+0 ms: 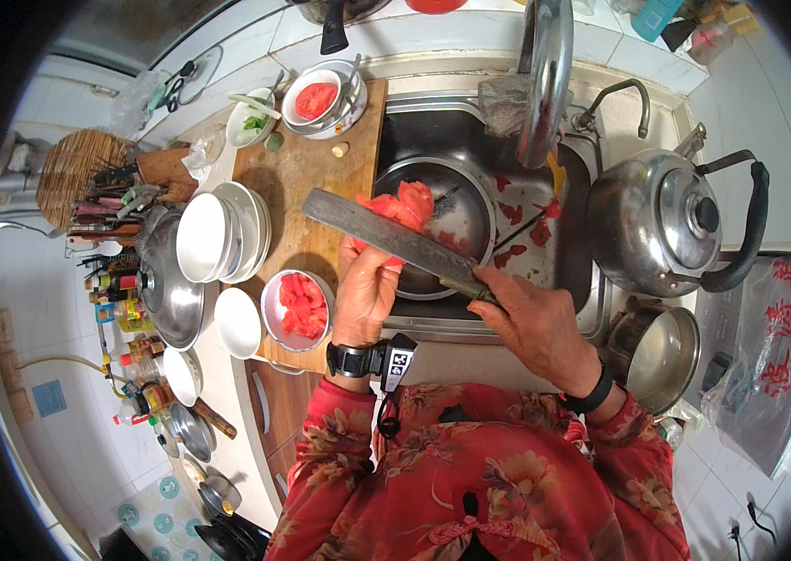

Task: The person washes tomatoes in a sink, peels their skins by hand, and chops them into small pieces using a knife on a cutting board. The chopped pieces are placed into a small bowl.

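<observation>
My left hand [369, 284] cradles a peeled, partly cut tomato [411, 203] above the near left part of the sink. In my right hand [542, 322] is the handle of a kitchen knife [385, 235], its broad dark blade lying across the tomato and hiding part of it. Just left of my left wrist, a white bowl [328, 329] holds red tomato pieces [302, 303]. Below the tomato, a round metal pan [469, 193] sits in the sink with some red bits inside.
Tomato skins [511, 212] lie in the steel sink [578, 252] under the faucet [542, 119]. A large kettle [637, 224] and a metal pot [690, 350] stand to the right. Stacked white bowls [202, 235] rest by the wooden cutting board [297, 203]; a bowl of red pulp [316, 102] stands at its back.
</observation>
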A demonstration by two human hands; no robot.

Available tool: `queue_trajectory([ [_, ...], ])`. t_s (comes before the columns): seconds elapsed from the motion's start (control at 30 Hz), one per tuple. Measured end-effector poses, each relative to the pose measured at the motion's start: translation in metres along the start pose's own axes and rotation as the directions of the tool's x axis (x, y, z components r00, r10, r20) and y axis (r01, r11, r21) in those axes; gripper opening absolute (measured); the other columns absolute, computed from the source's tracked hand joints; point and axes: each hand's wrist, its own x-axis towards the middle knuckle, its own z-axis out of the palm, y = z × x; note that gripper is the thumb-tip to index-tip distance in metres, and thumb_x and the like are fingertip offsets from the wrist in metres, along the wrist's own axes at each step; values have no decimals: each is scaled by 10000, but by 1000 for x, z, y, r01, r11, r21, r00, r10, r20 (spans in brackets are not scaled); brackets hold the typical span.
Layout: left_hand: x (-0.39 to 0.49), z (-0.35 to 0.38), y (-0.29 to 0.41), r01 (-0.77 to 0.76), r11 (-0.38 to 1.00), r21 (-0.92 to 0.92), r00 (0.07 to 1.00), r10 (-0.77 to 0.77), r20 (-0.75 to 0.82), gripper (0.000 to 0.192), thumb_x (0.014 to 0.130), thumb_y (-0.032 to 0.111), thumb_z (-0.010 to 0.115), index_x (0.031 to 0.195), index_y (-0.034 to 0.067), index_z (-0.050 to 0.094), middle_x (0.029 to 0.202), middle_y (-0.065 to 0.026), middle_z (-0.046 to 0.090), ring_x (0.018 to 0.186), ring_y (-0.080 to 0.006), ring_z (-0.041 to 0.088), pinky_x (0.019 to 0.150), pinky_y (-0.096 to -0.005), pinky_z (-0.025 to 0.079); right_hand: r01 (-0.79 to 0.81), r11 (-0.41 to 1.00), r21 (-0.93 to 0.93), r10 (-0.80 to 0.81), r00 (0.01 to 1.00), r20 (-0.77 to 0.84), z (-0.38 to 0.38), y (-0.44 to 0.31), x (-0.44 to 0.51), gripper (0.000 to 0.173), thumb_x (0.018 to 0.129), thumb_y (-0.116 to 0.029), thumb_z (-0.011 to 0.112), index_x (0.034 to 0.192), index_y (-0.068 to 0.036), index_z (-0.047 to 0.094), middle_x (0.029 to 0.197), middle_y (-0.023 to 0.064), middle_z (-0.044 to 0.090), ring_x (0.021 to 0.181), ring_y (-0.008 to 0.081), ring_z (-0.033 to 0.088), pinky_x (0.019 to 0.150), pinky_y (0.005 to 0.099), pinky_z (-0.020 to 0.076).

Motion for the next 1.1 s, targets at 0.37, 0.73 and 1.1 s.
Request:
queue_trajectory([
  [0.37,7,11,-16,45,999,28,999,-45,-13,549,755,-78,610,1279,38,493,1153,-74,619,1082,-208,607,954,-359,492,-66,977,-204,55,997,-61,18,9,3,374,866,-298,671,1136,-65,560,638,78,565,537,233,615,443,329,470],
  [0.73,6,35,-37,336,940,65,899,-340,277,612,676,-71,647,1269,-21,501,1192,-117,608,1139,-235,571,1020,-382,424,-471,868,158,487,870,-80,-15,11,-34,284,926,-241,602,1147,-67,564,737,184,616,674,389,616,551,431,460],
  [1.1,12,42,-32,112,867,486,894,-301,331,692,749,56,735,1347,5,392,1224,-161,571,1082,-303,604,965,-417,480,-236,971,-28,228,959,-171,-33,3,-61,383,848,-291,694,1161,-98,588,707,86,594,594,278,599,492,368,461],
])
